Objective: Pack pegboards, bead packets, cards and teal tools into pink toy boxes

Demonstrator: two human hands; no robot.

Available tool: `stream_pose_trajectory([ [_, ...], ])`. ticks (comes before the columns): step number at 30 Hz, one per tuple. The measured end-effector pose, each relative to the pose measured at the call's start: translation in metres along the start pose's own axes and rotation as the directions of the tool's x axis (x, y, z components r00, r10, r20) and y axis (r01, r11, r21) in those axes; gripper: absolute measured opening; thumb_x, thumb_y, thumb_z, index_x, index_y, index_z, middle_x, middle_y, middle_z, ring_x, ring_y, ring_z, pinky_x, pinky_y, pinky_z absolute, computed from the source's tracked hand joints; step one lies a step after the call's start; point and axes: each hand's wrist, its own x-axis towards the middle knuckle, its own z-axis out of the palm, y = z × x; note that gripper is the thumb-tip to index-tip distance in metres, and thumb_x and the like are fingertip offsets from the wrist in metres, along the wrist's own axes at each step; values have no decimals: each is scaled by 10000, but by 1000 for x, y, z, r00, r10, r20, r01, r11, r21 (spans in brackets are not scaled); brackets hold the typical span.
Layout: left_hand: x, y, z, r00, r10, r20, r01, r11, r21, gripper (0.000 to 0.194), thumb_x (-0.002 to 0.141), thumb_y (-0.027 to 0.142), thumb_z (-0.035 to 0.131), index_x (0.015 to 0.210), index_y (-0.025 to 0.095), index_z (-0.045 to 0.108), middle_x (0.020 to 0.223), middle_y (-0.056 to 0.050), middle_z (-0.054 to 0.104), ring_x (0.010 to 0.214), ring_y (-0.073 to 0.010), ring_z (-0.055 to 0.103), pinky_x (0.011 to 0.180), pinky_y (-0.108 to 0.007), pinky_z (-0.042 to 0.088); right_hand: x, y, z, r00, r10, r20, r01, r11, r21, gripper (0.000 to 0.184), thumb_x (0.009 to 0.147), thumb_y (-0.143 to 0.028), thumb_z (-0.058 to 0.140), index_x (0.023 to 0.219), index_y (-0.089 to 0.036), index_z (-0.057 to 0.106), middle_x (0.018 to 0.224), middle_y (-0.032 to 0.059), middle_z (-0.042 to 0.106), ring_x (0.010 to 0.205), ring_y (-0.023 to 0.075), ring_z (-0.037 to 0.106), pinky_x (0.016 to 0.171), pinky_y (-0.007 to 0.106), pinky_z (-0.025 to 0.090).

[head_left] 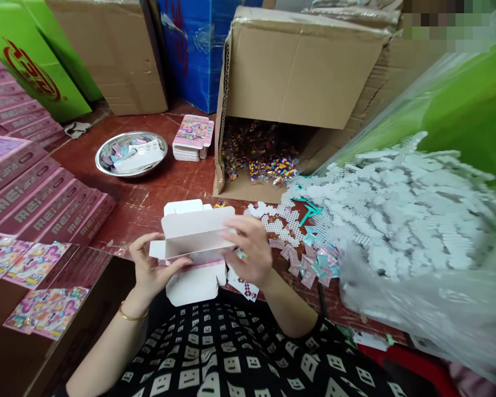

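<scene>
A small carton (pixel 200 240), white inside with a trace of pink outside, is held in front of my body with its flaps spread and its long opening facing me. My left hand (pixel 155 267) grips its left end, thumb along the near edge. At the right end is my right hand (pixel 250 248), its fingers bent over the carton's edge; whether something small is inside them is hidden. Below that hand lies a printed pattern sheet (pixel 244 285). Small pink and teal packets (pixel 310 264) are scattered to the right of it.
A heap of white plastic pieces (pixel 417 215) fills a clear bag on the right. Behind stands a cardboard box (pixel 297 71) with bead bags (pixel 268 165). A steel bowl (pixel 131 172) and flat carton stack (pixel 192 138) sit farther left, beside pink boxes (pixel 37 198).
</scene>
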Motion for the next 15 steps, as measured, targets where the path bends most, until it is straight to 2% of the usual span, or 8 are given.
stream_pose_trajectory([
  [2,-5,-8,3,997,-76,-20,76,996,36,862,549,570,916,1224,213,515,1163,-56,508,963,-200,617,868,-355,541,-12,34,-1,959,229,-166,-230,973,10,220,928,-276,591,1141,-297,641,1143,59,703,1139,233,627,1045,480,466],
  [3,-9,-12,4,994,-107,-25,108,993,41,879,541,571,918,1233,210,512,1185,-67,502,1007,-217,612,893,-365,539,-18,57,0,899,384,-211,-386,922,35,194,920,-290,584,1103,-275,644,1124,70,701,1118,230,634,1038,471,473],
  [4,-12,-16,5,992,-123,-28,124,991,43,887,537,566,921,1239,210,510,1193,-72,501,1033,-227,609,907,-370,539,-23,83,3,807,548,-220,-547,834,72,205,904,-329,590,1082,-239,641,1123,95,693,1103,229,638,1026,455,484],
  [6,-19,-22,4,994,-108,-27,109,993,44,904,525,539,935,1254,218,507,1184,-67,506,1020,-225,613,903,-368,548,-29,139,11,521,827,-212,-821,554,142,349,833,-408,641,1095,-180,608,1087,129,686,1006,213,662,941,395,530],
  [8,-24,-23,1,997,-61,-45,64,997,53,909,507,513,950,1257,229,521,1165,-56,514,977,-214,617,890,-365,558,-27,191,21,386,892,-234,-895,424,141,483,788,-457,665,1126,-122,580,996,140,686,908,209,666,853,374,552],
  [10,-23,-17,-2,992,-93,-89,98,994,52,875,506,495,953,1240,233,556,1166,-54,518,966,-212,618,887,-365,566,-18,230,31,347,901,-261,-914,388,123,526,766,-477,675,1111,-92,578,880,105,684,826,199,651,785,354,557],
  [12,-16,-6,-5,958,-269,-96,268,963,-17,813,584,464,928,1272,242,557,1168,-58,531,941,-202,631,858,-354,581,-3,254,39,333,902,-273,-921,374,111,468,766,-461,667,1049,-95,598,791,61,675,780,186,632,750,332,554],
  [15,-2,3,-5,826,-563,13,556,811,-184,881,700,406,874,1443,278,418,1189,-76,570,878,-176,668,810,-332,604,21,273,41,346,891,-295,-917,387,94,280,803,-371,610,920,-117,619,784,62,683,805,189,634,785,329,549],
])
